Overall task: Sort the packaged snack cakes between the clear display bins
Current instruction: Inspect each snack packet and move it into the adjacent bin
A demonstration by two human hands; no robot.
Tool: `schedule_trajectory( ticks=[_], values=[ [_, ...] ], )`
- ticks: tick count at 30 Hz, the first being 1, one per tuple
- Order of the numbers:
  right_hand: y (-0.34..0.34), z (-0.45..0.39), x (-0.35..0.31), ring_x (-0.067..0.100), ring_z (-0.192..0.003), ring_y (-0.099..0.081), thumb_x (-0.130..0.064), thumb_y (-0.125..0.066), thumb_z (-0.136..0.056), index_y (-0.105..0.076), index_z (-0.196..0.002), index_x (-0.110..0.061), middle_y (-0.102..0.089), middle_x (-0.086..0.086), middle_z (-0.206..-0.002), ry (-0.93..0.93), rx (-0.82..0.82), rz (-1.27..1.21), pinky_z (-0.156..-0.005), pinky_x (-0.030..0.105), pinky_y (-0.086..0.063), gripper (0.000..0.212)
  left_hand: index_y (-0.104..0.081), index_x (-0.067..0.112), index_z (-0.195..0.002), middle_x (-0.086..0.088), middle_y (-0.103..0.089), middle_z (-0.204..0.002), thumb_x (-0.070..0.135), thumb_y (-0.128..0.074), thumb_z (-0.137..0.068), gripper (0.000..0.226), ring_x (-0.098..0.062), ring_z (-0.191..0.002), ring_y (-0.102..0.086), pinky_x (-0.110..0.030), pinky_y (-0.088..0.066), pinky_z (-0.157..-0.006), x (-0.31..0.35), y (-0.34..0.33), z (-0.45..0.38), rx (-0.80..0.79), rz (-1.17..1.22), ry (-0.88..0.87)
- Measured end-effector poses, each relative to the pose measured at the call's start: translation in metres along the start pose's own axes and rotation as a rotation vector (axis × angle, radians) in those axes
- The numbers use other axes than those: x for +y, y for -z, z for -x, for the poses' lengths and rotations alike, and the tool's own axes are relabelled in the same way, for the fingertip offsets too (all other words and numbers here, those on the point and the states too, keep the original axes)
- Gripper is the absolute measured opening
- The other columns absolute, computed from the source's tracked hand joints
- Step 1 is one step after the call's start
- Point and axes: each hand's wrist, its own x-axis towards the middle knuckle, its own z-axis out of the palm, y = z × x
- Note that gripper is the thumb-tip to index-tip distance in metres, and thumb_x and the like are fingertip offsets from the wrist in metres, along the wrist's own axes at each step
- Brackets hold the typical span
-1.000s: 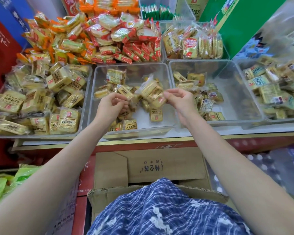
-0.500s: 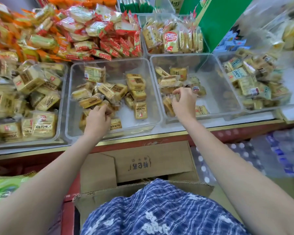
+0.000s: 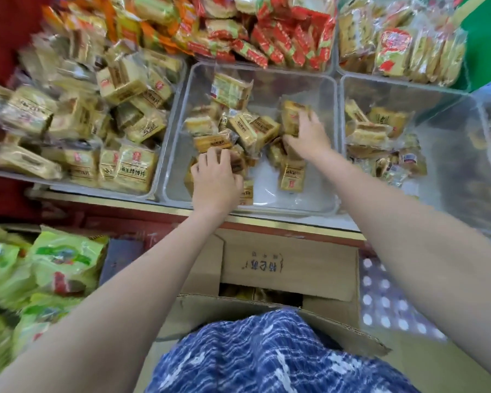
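Tabletop [image 3: 267,219]: we see clear bins of cakes.
Hands: left [image 3: 216,180] and right [image 3: 306,134] each grip cakes in middle bin [image 3: 330,137].
Progress: we judge sorting unfinished; that bin stays mixed.

1. We see a bright picture with soft, even light all over. We cannot tell where the light comes from.
2. We find almost no dark shadows. Only a faint one lies under the right hand [image 3: 306,137] on the floor of the middle clear bin [image 3: 267,205].
3. We see white shine on the clear bin walls and on the shiny wrappers of the red snack packs [image 3: 267,46].
4. We see a lot of blur. The left bin of cakes [image 3: 68,131] and the green bags [image 3: 54,262] look smeared, and the right hand is fuzzy.
5. We see lines bend near the edges, and both arms look stretched wide at the bottom.
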Motion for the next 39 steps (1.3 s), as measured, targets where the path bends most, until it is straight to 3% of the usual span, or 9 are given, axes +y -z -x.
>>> schedule_trajectory(
  ticks=[5,10,14,17,23,26,30,34,39],
  values=[
    [-0.005,-0.045,-0.007,0.045,-0.142,-0.014,-0.037,-0.062,-0.089,-0.005,-0.153,-0.027,0.012,0.017,-0.158,0.059,-0.145,0.142,-0.115,0.055,-0.02,0.086,-0.047,0.012,-0.123,-0.009,-0.043,-0.131,0.022,-0.047,-0.089,0.036,-0.027,-0.119,-0.038,-0.038,-0.03,-0.099,-0.004,-0.005,-0.002,0.008,-0.01,-0.005],
    [0.001,-0.04,-0.004,0.043,-0.141,-0.011,-0.038,-0.073,-0.079,-0.009,-0.152,-0.029,-0.01,0.02,-0.155,0.114,-0.158,0.315,-0.112,0.057,-0.015,0.097,-0.047,0.012,-0.121,-0.009,-0.043,-0.132,0.021,-0.047,-0.088,0.034,-0.026,-0.119,-0.038,-0.037,-0.029,-0.1,-0.006,-0.007,-0.004,0.002,0.002,-0.01],
    [-0.005,-0.011,0.001,0.04,-0.13,-0.032,-0.03,-0.071,-0.078,-0.031,-0.145,-0.022,-0.029,0.016,-0.144,0.157,-0.11,0.321,-0.106,0.051,-0.027,0.079,-0.047,0.011,-0.122,-0.009,-0.043,-0.131,0.02,-0.046,-0.089,0.034,-0.026,-0.118,-0.038,-0.037,-0.03,-0.099,-0.006,-0.005,-0.003,0.001,0.006,-0.017],
    [-0.017,0.019,0.003,0.039,-0.131,-0.031,-0.028,-0.066,-0.082,-0.037,-0.14,-0.015,-0.038,0.015,-0.141,0.172,-0.154,0.406,-0.107,0.051,-0.026,0.066,-0.047,0.01,-0.123,-0.009,-0.044,-0.129,0.019,-0.046,-0.089,0.034,-0.026,-0.118,-0.038,-0.038,-0.03,-0.099,-0.005,-0.004,-0.002,0.008,0.012,-0.013],
    [-0.025,0.054,0.009,0.04,-0.13,-0.028,-0.015,-0.066,-0.083,-0.031,-0.139,-0.014,-0.026,0.02,-0.145,0.18,-0.317,0.644,-0.104,0.047,-0.029,0.067,-0.047,0.01,-0.123,-0.01,-0.044,-0.129,0.019,-0.046,-0.09,0.034,-0.027,-0.117,-0.039,-0.039,-0.03,-0.098,-0.003,-0.003,-0.001,0.02,0.026,-0.027],
    [-0.024,0.058,0.011,0.037,-0.122,-0.034,-0.009,-0.06,-0.082,-0.035,-0.135,-0.012,-0.036,0.02,-0.136,0.262,-0.148,0.68,-0.097,0.042,-0.033,0.059,-0.047,0.009,-0.122,-0.011,-0.044,-0.128,0.018,-0.046,-0.089,0.034,-0.028,-0.116,-0.039,-0.039,-0.031,-0.098,-0.003,-0.005,-0.001,0.027,0.034,-0.025],
    [-0.013,0.064,0.008,0.033,-0.119,-0.036,-0.03,-0.071,-0.077,-0.039,-0.133,-0.015,-0.044,0.012,-0.131,0.313,0.03,0.491,-0.095,0.042,-0.032,0.067,-0.047,0.008,-0.121,-0.011,-0.044,-0.128,0.019,-0.047,-0.09,0.033,-0.028,-0.116,-0.039,-0.039,-0.033,-0.098,-0.003,-0.004,-0.002,0.013,0.044,-0.044],
    [0.005,0.083,0.001,0.026,-0.118,-0.04,-0.029,-0.081,-0.069,-0.041,-0.132,-0.021,-0.05,0.001,-0.127,0.351,0.015,-0.04,-0.098,0.043,-0.038,0.075,-0.054,0.012,-0.119,-0.004,-0.056,-0.114,0.021,-0.045,-0.096,0.027,-0.021,-0.104,-0.051,-0.03,-0.041,-0.085,0.001,0.009,-0.002,-0.069,0.385,-0.073],
    [0.035,0.109,-0.025,0.007,-0.105,-0.048,-0.026,-0.084,-0.069,-0.044,-0.131,-0.016,-0.05,-0.005,-0.123,0.495,0.007,-0.266,-0.089,0.02,-0.038,0.075,-0.051,0.012,-0.127,-0.01,-0.066,-0.11,0.034,-0.048,-0.098,0.037,-0.021,-0.098,-0.065,-0.032,-0.055,-0.084,0.021,0.043,-0.002,-0.548,1.164,0.135]
  ],
)
